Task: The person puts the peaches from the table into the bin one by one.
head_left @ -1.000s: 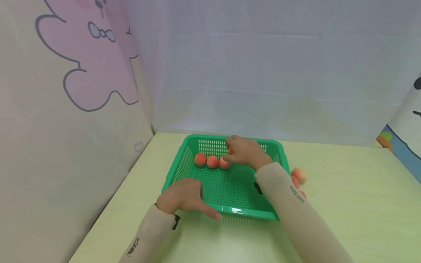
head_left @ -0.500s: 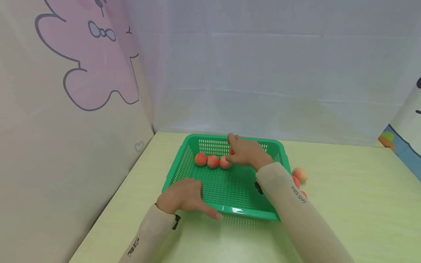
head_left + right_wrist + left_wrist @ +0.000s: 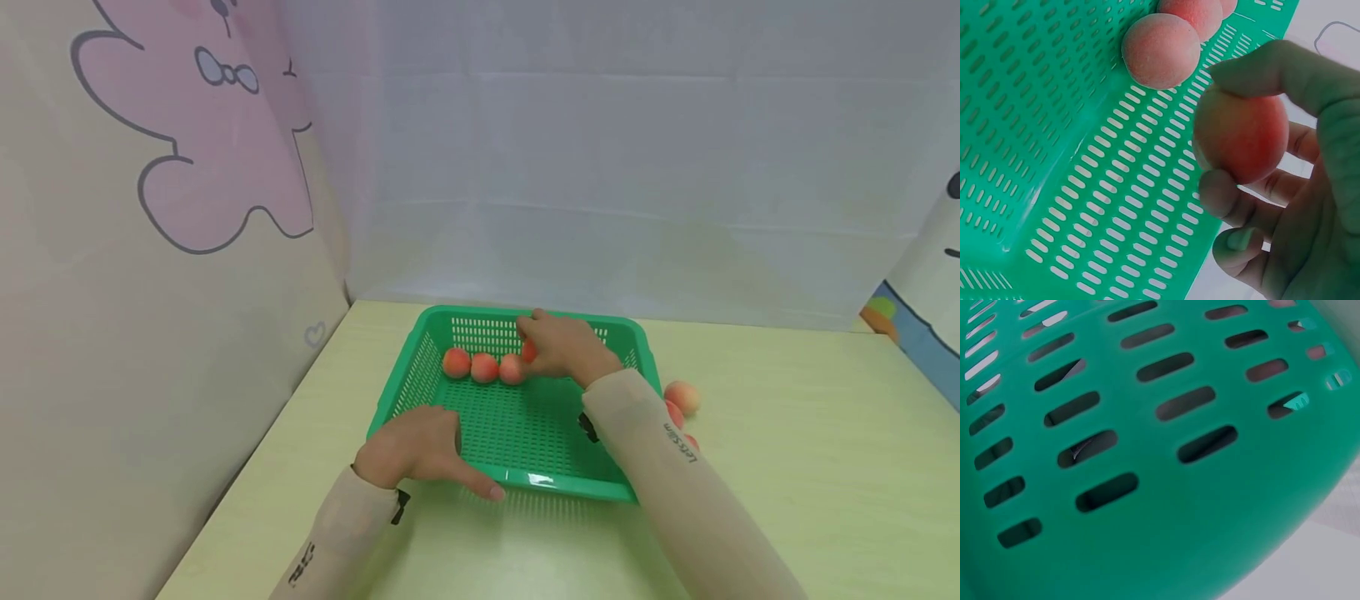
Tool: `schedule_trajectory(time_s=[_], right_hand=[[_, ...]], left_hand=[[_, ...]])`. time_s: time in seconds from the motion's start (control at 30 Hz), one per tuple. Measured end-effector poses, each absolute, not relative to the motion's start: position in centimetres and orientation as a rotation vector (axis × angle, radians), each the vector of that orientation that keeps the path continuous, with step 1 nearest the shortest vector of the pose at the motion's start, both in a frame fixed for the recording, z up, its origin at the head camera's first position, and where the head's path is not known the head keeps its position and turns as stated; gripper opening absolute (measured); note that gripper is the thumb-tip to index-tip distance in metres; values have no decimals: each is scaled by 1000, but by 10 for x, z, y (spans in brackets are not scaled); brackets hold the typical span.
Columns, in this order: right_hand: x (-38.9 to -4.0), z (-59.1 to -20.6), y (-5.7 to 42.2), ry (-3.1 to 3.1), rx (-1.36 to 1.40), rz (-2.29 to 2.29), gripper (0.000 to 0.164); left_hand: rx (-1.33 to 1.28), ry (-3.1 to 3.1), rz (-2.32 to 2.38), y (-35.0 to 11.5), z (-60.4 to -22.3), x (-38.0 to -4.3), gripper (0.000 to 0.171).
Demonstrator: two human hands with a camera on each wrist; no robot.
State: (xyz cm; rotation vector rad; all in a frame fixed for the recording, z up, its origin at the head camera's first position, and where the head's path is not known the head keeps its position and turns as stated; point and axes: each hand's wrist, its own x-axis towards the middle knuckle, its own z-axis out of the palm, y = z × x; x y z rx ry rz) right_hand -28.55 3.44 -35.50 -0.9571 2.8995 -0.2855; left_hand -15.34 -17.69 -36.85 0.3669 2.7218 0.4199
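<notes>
A green plastic basket [image 3: 517,486] with slotted walls stands on the table. Three red-and-yellow peaches sit in a row along its back wall, among them the leftmost peach [image 3: 457,363]. My right hand [image 3: 568,346] reaches inside and pinches another peach [image 3: 1241,134] between thumb and fingers, just right of the row. In the right wrist view this peach is apart from the nearest one in the row [image 3: 1161,51]. My left hand [image 3: 420,446] grips the basket's front left corner, thumb stretched along the front rim. Its fingertips are hidden; the left wrist view is filled by the basket wall [image 3: 1160,487].
On the table [image 3: 810,467], right of the basket, lie several more peaches, the farthest one [image 3: 682,398] in full view and others partly behind the right sleeve [image 3: 667,467]. A pale curtain [image 3: 600,167] hangs behind, and a printed cloth [image 3: 225,333] runs along the left side.
My right hand stays over the same spot with the peach, its fingers shifting slightly so more of the peach shows. The left hand and the basket hold their places.
</notes>
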Motion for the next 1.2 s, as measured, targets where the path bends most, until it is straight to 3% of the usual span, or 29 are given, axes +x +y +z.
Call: schedule_trajectory(time_s=[0.23, 0.63, 1.2], right_hand=[[-285, -356, 37, 2897, -985, -282, 24], [-285, -356, 36, 2856, -911, -273, 37], [-285, -355, 41, 2823, -878, -286, 28]], left_hand=[[374, 2718, 437, -177, -369, -153, 74], [376, 2720, 436, -178, -369, -153, 73], [370, 2728, 435, -177, -368, -153, 73]])
